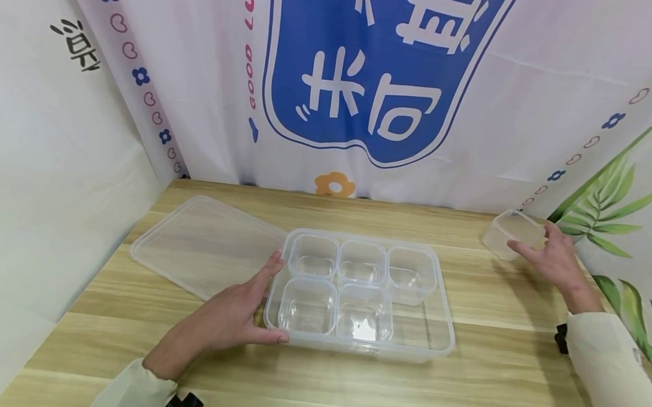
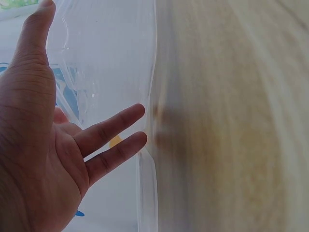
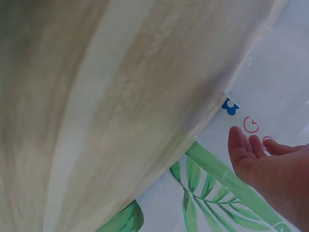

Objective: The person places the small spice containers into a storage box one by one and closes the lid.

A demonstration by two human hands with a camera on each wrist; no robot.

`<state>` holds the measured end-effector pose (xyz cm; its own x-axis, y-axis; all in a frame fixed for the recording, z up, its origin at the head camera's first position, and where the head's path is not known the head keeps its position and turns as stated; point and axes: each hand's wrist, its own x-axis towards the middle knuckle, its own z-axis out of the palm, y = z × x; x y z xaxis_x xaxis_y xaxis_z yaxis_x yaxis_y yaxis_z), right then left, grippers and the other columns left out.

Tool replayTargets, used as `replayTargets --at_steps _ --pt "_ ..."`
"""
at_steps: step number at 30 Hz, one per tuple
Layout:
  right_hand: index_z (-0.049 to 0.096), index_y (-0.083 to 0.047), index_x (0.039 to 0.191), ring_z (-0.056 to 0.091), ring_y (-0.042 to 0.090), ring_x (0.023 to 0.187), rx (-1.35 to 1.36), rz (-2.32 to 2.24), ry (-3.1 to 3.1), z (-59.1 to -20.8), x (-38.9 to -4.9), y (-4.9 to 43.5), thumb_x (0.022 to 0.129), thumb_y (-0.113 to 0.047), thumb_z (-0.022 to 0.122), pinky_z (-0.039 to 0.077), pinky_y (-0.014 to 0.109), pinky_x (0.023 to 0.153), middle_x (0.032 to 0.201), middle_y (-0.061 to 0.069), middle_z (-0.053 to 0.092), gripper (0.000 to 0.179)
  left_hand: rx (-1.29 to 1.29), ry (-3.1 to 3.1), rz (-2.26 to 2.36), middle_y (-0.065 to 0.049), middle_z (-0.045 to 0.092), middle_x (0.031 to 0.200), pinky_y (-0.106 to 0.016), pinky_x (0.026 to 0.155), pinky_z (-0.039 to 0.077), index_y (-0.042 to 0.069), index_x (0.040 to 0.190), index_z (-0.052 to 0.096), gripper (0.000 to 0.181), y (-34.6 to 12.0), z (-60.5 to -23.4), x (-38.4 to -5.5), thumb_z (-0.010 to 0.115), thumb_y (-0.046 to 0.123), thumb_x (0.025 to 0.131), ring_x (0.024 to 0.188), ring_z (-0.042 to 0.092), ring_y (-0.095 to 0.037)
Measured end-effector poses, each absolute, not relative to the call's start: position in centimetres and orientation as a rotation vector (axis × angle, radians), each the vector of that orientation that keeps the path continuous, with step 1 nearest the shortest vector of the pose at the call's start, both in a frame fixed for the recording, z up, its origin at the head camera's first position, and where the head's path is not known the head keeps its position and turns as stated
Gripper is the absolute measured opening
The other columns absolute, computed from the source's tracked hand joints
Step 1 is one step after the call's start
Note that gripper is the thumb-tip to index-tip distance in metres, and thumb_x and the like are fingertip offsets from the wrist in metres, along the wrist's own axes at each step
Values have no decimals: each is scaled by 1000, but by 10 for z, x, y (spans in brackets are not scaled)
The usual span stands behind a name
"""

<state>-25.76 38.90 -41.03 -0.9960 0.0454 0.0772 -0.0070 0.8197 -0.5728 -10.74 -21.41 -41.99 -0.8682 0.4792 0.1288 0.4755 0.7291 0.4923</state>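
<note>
A clear rectangular plastic box [image 1: 441, 346] stands on the table with several small clear tubs [image 1: 308, 305] inside; its front right corner has no tub. My left hand [image 1: 230, 320] spreads thumb and fingers along the box's left end, the fingers fairly straight. In the left wrist view, two fingertips lie close to the clear plastic's lower edge. Far right, another small clear tub [image 1: 500, 236] stands near the table's back corner. My right hand [image 1: 556, 259] is at that tub, the thumb overlapping its front and loosely bent fingers at its right side.
A flat translucent lid [image 1: 195, 241] lies on the table [image 1: 244, 380] at the left, partly behind my left hand. A printed cloth [image 1: 211, 103] hangs along the back. A white sheet with green leaves [image 1: 611, 207] borders the right side.
</note>
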Motion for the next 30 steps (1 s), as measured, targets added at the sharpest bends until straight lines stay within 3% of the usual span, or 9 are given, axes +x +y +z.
replayTargets --at_steps 3,6,15,27,30 --pt "22 19 149 31 54 116 -15 903 -2903 -413 -259 390 100 -44 63 36 57 82 131 44 36 90 801 2913 827 -12 30 165 -52 95 54 14 167 -2 134 -214 -420 -107 80 69 76 116 65 -32" --pt "28 18 143 34 52 111 -10 898 -2909 -414 -259 392 101 -44 63 37 52 78 126 41 38 83 798 2912 827 -11 29 166 -52 95 53 15 167 -1 134 -214 -419 -107 80 70 76 118 64 -33" --pt "25 23 141 33 63 127 -42 930 -2949 -415 -259 395 102 -46 59 36 72 97 137 48 30 87 804 2912 826 -11 26 166 -53 98 52 14 167 -1 134 -214 -420 -108 80 69 76 123 60 -37" --pt "36 18 123 36 64 129 -49 943 -2941 -414 -260 394 102 -47 60 35 71 102 136 44 38 72 798 2909 829 -12 27 166 -53 97 52 14 167 -2 134 -215 -420 -107 79 70 76 121 61 -38" --pt "39 17 127 38 63 130 -46 975 -2926 -414 -260 394 101 -48 61 36 70 102 138 44 40 74 796 2908 828 -12 27 166 -53 97 52 14 167 -2 134 -215 -420 -107 79 71 76 122 61 -38"
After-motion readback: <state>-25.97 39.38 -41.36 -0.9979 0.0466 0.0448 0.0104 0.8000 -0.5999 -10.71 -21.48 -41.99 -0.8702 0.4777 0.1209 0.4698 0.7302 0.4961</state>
